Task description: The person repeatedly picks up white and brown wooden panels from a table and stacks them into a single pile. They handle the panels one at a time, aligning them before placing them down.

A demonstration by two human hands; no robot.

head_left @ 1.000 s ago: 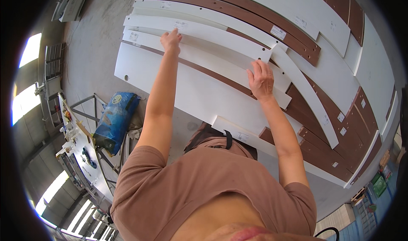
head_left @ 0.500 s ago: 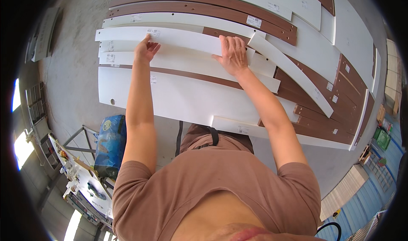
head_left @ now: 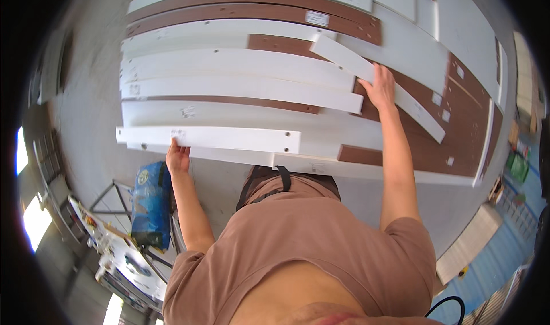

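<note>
One blue sack (head_left: 150, 204) at 8 o'clock. One left hand (head_left: 178, 158), fingers curled under one short white board (head_left: 209, 139). One stack of white and brown panels (head_left: 275, 67) at 12 o'clock. One right hand (head_left: 380, 89), fingers pressed together on one slanted white strip (head_left: 378, 87).

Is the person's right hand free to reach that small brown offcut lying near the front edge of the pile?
Probably yes. The right hand rests on a slanted white strip, holding nothing, and the brown offcut lies uncovered just below it, with nothing between.
</note>
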